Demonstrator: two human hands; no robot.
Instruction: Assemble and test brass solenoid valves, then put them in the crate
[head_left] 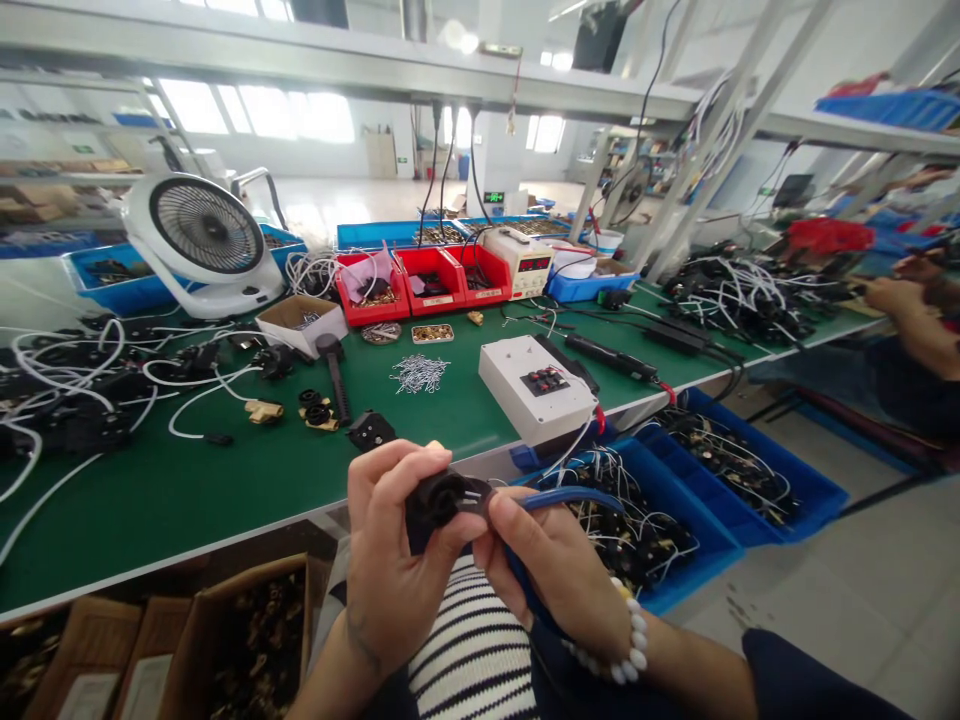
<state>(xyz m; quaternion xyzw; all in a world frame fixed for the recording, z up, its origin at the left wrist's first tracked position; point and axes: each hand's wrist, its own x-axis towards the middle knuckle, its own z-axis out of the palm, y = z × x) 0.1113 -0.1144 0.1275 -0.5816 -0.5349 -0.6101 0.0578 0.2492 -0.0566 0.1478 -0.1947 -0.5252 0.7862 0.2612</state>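
Partly covered black part [433, 503], half-hidden pliers [566, 496]

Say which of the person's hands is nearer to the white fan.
Left. The left hand, holding a black part, is below and to the right of the white fan in the picture; the right hand, gripping a blue-handled tool, is farther right.

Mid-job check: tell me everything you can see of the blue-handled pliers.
The blue-handled pliers are held in the right hand, above the lap. The head looks like dark metal; the two smooth blue handles look plastic- or rubber-covered. One handle curves out above the hand toward the picture's right; the other shows lower, partly hidden by the hand. The head points toward the black part in the left hand. Whether the tips grip anything is unclear.
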